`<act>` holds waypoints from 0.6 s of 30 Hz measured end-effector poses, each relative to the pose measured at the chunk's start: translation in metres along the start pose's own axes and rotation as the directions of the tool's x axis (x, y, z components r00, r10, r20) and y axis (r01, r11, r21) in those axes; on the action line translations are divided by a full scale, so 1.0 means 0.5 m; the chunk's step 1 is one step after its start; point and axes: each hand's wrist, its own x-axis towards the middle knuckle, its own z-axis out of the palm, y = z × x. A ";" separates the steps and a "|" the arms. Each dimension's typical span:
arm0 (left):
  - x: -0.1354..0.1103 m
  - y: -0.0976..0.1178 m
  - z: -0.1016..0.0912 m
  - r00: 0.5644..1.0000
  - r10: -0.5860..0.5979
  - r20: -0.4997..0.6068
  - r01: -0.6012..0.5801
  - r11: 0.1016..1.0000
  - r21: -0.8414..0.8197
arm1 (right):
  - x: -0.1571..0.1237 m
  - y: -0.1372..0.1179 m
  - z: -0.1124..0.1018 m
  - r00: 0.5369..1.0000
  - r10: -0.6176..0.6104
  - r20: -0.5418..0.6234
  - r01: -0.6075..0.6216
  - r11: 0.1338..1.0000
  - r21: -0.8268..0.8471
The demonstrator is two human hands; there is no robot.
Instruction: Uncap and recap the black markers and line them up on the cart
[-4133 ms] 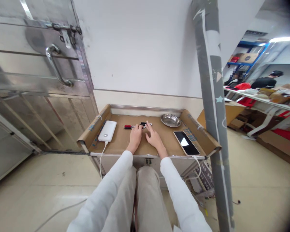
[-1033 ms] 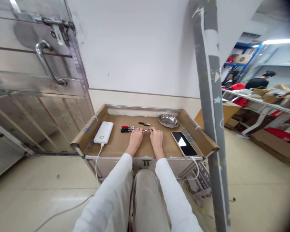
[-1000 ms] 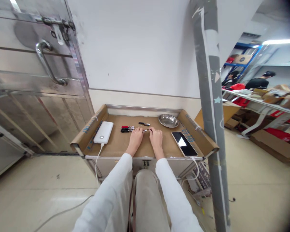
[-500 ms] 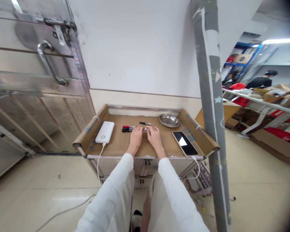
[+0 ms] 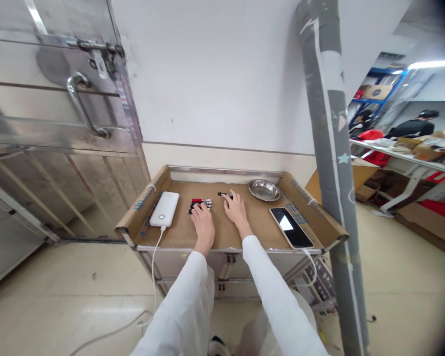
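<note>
Several marker pens (image 5: 200, 201), red and black, lie side by side in a small row on the brown-paper-covered cabinet top (image 5: 226, 237). My left hand (image 5: 203, 228) rests at the near edge of this row, its fingers slightly apart and touching the black pens. To the right, my right hand (image 5: 236, 210) has its fingertips around the right end of a single black marker pen (image 5: 221, 194), which lies apart from the row. The fingers cover part of this pen.
A white power bank (image 5: 165, 208) with a cable lies at the left. At the right are a shallow metal bowl (image 5: 264, 190) and a charging phone (image 5: 291, 227). A wrapped grey pole (image 5: 333, 163) stands beside the cabinet's right side. Two people are in the background.
My hands have moved apart: the left onto the row of pens, the right up to the separate black marker pen. The pen between them now lies with the row. The view has shifted slightly.
</note>
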 end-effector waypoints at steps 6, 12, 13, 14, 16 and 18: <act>0.007 0.010 0.026 0.969 0.226 0.096 -0.210 0.965 -0.159 | 0.011 0.002 0.004 1.000 0.014 -0.017 -0.013 1.000 0.009; 0.038 0.051 0.073 0.900 0.420 0.114 -0.377 0.883 -0.278 | 0.011 0.016 0.001 0.990 0.126 -0.056 -0.129 0.990 -0.061; 0.044 0.058 0.078 0.908 0.399 0.127 -0.354 0.894 -0.275 | 0.012 0.017 0.003 0.990 0.133 -0.055 -0.137 0.988 -0.069; 0.050 0.063 0.082 0.915 0.377 0.141 -0.332 0.905 -0.266 | 0.013 0.019 0.005 0.989 0.138 -0.051 -0.142 0.987 -0.073; 0.059 0.070 0.088 0.921 0.353 0.166 -0.307 0.918 -0.251 | 0.013 0.022 0.009 0.988 0.147 -0.040 -0.149 0.987 -0.067; 0.065 0.071 0.093 0.910 0.376 0.177 -0.318 0.904 -0.284 | 0.010 0.026 0.012 0.987 0.157 -0.028 -0.159 0.986 -0.050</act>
